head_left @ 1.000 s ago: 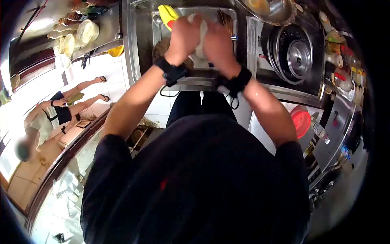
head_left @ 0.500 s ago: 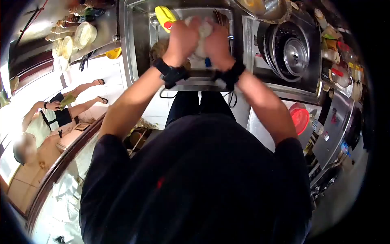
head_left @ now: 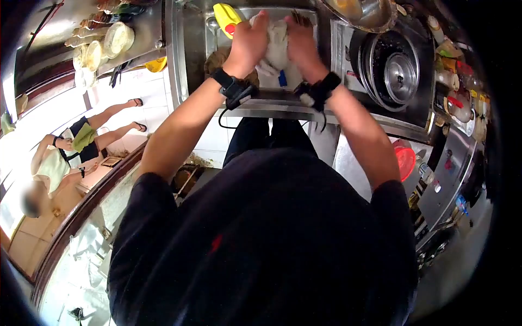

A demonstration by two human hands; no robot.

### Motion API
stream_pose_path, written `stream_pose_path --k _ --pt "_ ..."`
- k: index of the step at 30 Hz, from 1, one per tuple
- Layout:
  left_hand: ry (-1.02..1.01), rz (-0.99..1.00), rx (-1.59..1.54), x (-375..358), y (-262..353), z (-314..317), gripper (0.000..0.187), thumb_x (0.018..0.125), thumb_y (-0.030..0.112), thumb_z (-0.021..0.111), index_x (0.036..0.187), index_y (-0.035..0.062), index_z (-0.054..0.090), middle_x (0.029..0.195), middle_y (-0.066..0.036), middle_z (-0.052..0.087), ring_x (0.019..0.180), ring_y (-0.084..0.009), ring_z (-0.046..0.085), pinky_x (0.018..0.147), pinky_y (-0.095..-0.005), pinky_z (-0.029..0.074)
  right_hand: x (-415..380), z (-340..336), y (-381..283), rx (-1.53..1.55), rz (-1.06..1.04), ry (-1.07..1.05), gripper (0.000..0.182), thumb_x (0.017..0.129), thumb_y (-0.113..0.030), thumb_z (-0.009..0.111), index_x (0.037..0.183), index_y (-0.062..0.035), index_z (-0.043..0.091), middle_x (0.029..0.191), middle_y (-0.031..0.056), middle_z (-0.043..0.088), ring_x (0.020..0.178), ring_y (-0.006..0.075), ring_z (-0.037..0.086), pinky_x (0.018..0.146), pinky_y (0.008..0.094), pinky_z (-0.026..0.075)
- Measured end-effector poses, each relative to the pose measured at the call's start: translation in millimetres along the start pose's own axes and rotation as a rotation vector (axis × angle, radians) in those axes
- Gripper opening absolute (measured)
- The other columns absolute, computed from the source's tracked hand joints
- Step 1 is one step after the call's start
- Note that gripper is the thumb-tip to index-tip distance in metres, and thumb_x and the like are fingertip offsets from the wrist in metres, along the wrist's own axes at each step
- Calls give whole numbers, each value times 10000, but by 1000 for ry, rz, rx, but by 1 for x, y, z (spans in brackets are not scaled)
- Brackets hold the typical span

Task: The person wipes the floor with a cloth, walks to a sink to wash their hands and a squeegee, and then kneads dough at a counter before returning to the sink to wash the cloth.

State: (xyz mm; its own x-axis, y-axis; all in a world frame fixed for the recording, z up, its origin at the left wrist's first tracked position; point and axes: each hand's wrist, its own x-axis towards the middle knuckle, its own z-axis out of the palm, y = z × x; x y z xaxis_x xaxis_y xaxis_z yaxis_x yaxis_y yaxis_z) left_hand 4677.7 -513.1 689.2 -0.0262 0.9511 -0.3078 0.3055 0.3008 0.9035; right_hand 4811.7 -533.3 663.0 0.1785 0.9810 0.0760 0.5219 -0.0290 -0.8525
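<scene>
Over a metal sink (head_left: 178, 65), my left hand (head_left: 248, 48) and my right hand (head_left: 305, 50) are side by side with a whitish cloth (head_left: 278, 44) between them. Each hand is closed on an edge of the cloth, which hangs down in the gap; the fingertips are mostly hidden. To the left of my left hand lies a yellow bottle (head_left: 224, 15) with a red cap. Beneath that hand is a brown, crumpled item (head_left: 217, 61). A small blue object (head_left: 283, 78) shows below the cloth. Thin brown sticks (head_left: 300, 19) are beyond my right hand.
Round metal lids or pans (head_left: 399, 76) lie in the basin to the right. A large metal bowl (head_left: 375, 16) stands at the back right. Tubs (head_left: 118, 39) and bottles line the left shelf. Another person (head_left: 70, 152) stands at the left holding a green cloth (head_left: 85, 138).
My hands have moved slightly apart, and the cloth bunched between them now hangs more spread out. The view has shifted a little. The other person's green cloth appears more opened out.
</scene>
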Motion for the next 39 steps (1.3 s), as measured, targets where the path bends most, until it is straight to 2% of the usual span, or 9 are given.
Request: stream_pose_path --k 6,9,13,18,22,25,29,31,39 --pt "-115 -101 -228 11 -1 -20 724 966 546 353 925 -129 612 784 -167 648 794 -226 626 740 -327 474 0 -40 -18 80 -365 -112 317 967 -234 475 1224 -51 503 1158 172 526 1082 340 505 932 363 390" --pt "-241 189 457 3 17 -16 575 996 499 333 1284 27 492 1025 -122 640 929 -162 615 807 -323 481 -13 -27 -37 121 -235 -223 308 952 -207 506 1220 -56 500 1152 168 525 1083 348 510 930 356 391" --pt "-191 -66 -372 -4 49 -31 675 969 575 330 1381 41 354 1091 -140 631 931 -190 610 816 -336 482 -8 -22 -12 103 -135 -5 284 954 -244 522 1152 -40 521 1055 134 587 952 293 581 847 334 448" --pt "97 463 200 -36 32 -29 330 927 163 556 1227 25 539 1059 -118 629 931 -148 569 783 -274 458 -5 -31 -22 647 231 57 322 950 -291 538 1132 -25 525 917 83 602 836 143 572 716 296 462" --pt "-63 70 -834 -53 36 -6 376 897 145 605 1228 -17 530 1065 -79 614 994 -139 560 888 -268 440 -21 -21 -40 443 47 27 308 935 -228 513 1170 -29 505 1070 79 550 982 138 530 857 295 430" --pt "-65 98 -741 -52 28 -9 383 874 144 643 1211 -6 542 1078 -75 607 982 -126 561 854 -269 457 -31 -28 -38 -6 -286 -39 290 926 -148 435 1184 -22 476 1175 116 493 1135 213 462 1003 342 346" --pt "42 140 -299 -57 18 -18 343 830 111 685 1133 -5 575 1057 -72 604 912 -121 573 779 -286 484 -23 -26 -35 930 146 16 278 980 -222 383 1123 -7 485 1077 197 539 1053 289 494 936 382 370" --pt "102 664 211 -56 7 -11 311 826 109 683 1102 3 586 1004 -67 601 890 -139 575 773 -297 482 -20 -27 -50 391 -18 32 315 988 -281 403 1093 -1 503 1038 177 566 991 262 531 893 362 397" --pt "-251 -202 -1127 -80 24 -8 443 980 333 420 1331 65 459 1269 -99 543 1139 -202 538 981 -331 413 -6 -13 -36 646 215 205 378 1006 -309 408 1028 19 594 972 105 621 906 177 568 832 295 431"
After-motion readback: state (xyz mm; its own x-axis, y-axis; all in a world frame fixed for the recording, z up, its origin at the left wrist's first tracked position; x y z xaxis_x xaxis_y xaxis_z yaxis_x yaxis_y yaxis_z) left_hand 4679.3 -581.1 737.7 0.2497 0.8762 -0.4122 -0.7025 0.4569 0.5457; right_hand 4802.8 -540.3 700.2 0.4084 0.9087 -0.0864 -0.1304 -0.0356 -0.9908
